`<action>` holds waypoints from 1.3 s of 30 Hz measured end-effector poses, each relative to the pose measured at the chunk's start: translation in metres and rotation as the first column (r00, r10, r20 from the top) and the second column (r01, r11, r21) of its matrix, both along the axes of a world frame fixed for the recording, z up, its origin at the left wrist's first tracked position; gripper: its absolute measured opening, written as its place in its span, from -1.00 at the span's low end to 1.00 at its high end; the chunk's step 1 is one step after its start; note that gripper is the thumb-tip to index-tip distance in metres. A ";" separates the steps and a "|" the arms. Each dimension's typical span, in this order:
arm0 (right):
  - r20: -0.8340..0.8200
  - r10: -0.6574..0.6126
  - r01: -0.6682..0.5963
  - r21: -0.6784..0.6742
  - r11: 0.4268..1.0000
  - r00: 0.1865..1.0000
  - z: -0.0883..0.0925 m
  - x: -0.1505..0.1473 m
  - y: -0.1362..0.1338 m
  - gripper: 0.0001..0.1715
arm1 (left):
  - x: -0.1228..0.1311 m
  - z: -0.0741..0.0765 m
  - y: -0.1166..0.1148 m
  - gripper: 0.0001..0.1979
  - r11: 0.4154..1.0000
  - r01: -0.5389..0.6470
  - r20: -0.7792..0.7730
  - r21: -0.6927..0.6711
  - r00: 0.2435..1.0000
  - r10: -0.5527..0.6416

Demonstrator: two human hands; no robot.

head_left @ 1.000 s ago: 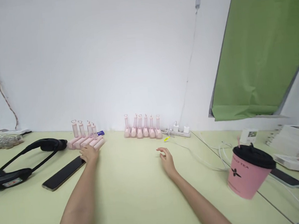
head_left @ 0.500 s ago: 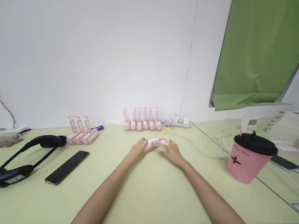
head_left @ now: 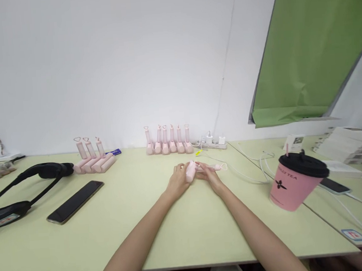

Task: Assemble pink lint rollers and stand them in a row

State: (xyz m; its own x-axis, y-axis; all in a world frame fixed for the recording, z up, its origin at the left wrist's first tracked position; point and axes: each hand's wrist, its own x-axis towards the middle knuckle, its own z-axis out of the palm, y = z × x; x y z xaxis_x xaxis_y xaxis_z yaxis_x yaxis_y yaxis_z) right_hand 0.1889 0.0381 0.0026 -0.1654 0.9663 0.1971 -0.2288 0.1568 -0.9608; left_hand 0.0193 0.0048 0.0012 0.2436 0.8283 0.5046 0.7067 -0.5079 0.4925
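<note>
Both my hands hold one pink device (head_left: 190, 171) over the middle of the table. It has a thick rounded body and a thinner, pale stick (head_left: 215, 167) that points right and ends in a loop. My left hand (head_left: 178, 180) is closed around the body from the left. At the joint of body and stick, the fingers of my right hand (head_left: 209, 176) grip the stick and hide part of it. Several similar pink devices (head_left: 173, 146) stand in a row by the wall, sticks upright. More of them (head_left: 95, 162) are grouped at the left. Their exact kind is unclear.
Left on the table are a black phone (head_left: 76, 202) and a black headset-like frame (head_left: 30, 176). A pink lidded cup (head_left: 293, 185) stands at the right, near white cables (head_left: 247, 178) and another phone (head_left: 335, 186). A power strip (head_left: 215, 145) lies by the wall.
The pink device has been turned in my hands: its body now faces me at the left, and its looped stick extends right. My right hand has closed onto it. The view has shifted slightly.
</note>
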 end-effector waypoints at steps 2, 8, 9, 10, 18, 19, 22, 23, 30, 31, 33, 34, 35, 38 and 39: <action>-0.104 0.013 -0.012 0.008 1.000 0.994 0.001 -0.003 -0.002 -0.63 | -0.011 0.003 0.002 -0.09 0.980 0.113 0.145 -0.163 0.985 -0.089; -0.249 0.042 -0.036 0.030 0.999 0.968 0.006 -0.008 -0.008 -0.67 | -0.038 0.009 0.014 -0.21 0.622 0.536 0.719 -0.571 0.692 0.063; -0.248 0.056 -0.051 0.028 0.998 0.967 0.006 -0.009 -0.008 -0.67 | -0.038 0.008 0.014 -0.29 0.613 0.555 0.758 -0.562 0.642 0.114; -0.253 0.070 -0.065 0.027 0.997 0.965 0.007 -0.010 -0.009 -0.67 | -0.037 0.007 0.015 -0.34 0.614 0.569 0.785 -0.547 0.603 0.140; -0.353 0.092 -0.083 0.041 0.996 0.931 0.011 -0.011 -0.011 -0.69 | -0.030 0.006 0.015 -0.45 0.700 0.568 0.879 -0.434 0.437 0.191; -0.369 0.084 -0.076 0.038 0.996 0.926 0.012 -0.011 -0.011 -0.68 | -0.029 0.005 0.015 -0.48 0.701 0.578 0.894 -0.417 0.399 0.203; -0.423 0.074 -0.069 0.027 0.997 0.903 0.013 -0.012 -0.012 -0.65 | -0.025 0.003 0.014 -0.63 0.666 0.664 0.937 -0.341 0.302 0.178; -0.435 0.076 -0.074 0.022 0.997 0.897 0.013 -0.012 -0.012 -0.64 | -0.023 0.002 0.013 -0.64 0.634 0.705 0.945 -0.318 0.289 0.153; -0.481 0.023 -0.035 -0.016 0.999 0.876 0.018 -0.004 -0.010 -0.58 | -0.021 0.009 0.019 -0.51 0.741 0.543 0.888 -0.395 0.432 0.156; -0.494 -0.003 -0.011 -0.024 1.000 0.870 0.018 0.000 -0.008 -0.57 | -0.028 0.011 0.023 -0.50 0.799 0.431 0.858 -0.419 0.477 0.193; -0.517 -0.051 0.037 -0.037 0.999 0.854 0.017 0.006 -0.005 -0.56 | -0.047 0.016 0.028 -0.48 0.886 0.105 0.757 -0.451 0.571 0.318; -0.526 -0.066 0.053 -0.039 0.998 0.848 0.016 0.009 -0.003 -0.56 | -0.060 0.018 0.029 -0.47 0.892 -0.109 0.681 -0.438 0.607 0.409; -0.530 -0.074 0.062 -0.041 0.997 0.844 0.015 0.011 -0.002 -0.57 | -0.074 0.019 0.029 -0.46 0.863 -0.324 0.586 -0.388 0.635 0.502; -0.511 -0.066 0.043 -0.058 0.997 0.857 0.012 0.010 0.000 -0.60 | -0.115 0.017 0.020 -0.47 0.644 -0.752 0.323 -0.142 0.580 0.748; -0.495 -0.052 0.023 -0.064 0.998 0.867 0.011 0.008 0.000 -0.60 | -0.127 0.016 0.015 -0.47 0.564 -0.820 0.255 -0.102 0.526 0.811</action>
